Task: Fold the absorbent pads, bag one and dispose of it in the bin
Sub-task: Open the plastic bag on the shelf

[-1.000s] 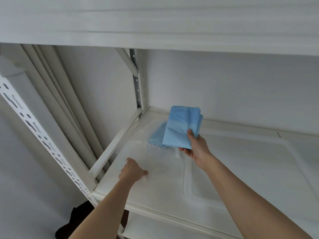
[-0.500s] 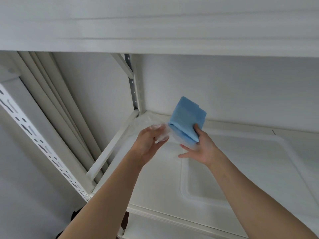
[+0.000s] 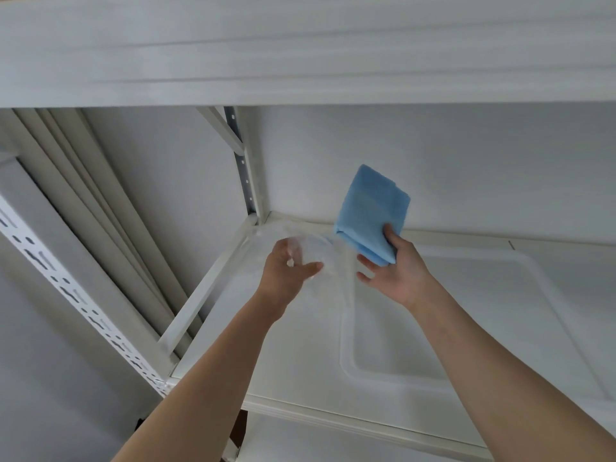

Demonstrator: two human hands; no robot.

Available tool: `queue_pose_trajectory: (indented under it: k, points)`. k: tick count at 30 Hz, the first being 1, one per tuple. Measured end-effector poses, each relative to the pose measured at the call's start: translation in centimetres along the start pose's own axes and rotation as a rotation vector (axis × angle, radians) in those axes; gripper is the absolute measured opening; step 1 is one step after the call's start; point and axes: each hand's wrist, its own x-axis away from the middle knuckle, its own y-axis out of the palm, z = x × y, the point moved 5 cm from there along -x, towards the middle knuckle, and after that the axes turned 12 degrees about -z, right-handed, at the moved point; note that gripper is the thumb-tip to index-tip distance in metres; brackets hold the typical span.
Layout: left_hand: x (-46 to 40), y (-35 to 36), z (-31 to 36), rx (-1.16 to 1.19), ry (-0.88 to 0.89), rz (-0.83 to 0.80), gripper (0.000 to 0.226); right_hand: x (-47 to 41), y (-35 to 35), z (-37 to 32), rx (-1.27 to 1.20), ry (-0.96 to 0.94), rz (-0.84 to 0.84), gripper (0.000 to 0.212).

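A folded blue absorbent pad is raised above the white shelf, tilted, its upper end toward the back wall. My right hand pinches its lower edge between thumb and fingers. My left hand grips a clear plastic bag that is hard to make out against the shelf; the bag hangs just left of the pad's lower end. A sliver of blue shows behind the bag on the shelf; I cannot tell what it is.
The white shelf has a raised rounded outline in its surface. A perforated metal upright stands at the back corner, another at the front left. An upper shelf hangs overhead. Pale boards lean on the left.
My left hand rose from the shelf with the clear bag. My right hand lifted the folded pad and brought it beside the bag.
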Motion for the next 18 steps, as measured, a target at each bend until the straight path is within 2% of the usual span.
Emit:
queue_pose_trajectory:
  k: [3, 6, 9, 11, 13, 18]
  points:
    - [0.6, 2.6, 2.1, -0.210, 0.108, -0.088, 0.054, 1.0, 2.4, -0.2, 0.017, 0.070, -0.210, 0.033]
    - [0.8, 4.4, 2.7, -0.147, 0.208, -0.283, 0.065, 1.2, 3.9, 0.1, 0.098, 0.093, -0.229, 0.039]
    - [1.1, 4.4, 3.5, -0.218, 0.223, -0.294, 0.036, 0.9, 2.9, 0.2, 0.017, 0.075, -0.126, 0.041]
    - [1.2, 3.7, 3.9, -0.232, 0.242, -0.237, 0.017, 0.8, 1.4, 0.1, -0.048, 0.045, -0.053, 0.032]
    - [1.3, 2.1, 3.9, -0.125, 0.232, -0.113, 0.004, 0.9, -0.2, 0.2, -0.125, 0.020, 0.002, 0.024]
    - [1.5, -3.9, 2.0, 0.317, 0.118, 0.370, 0.043, 1.0, -4.0, 0.0, -0.318, -0.100, 0.080, 0.027]
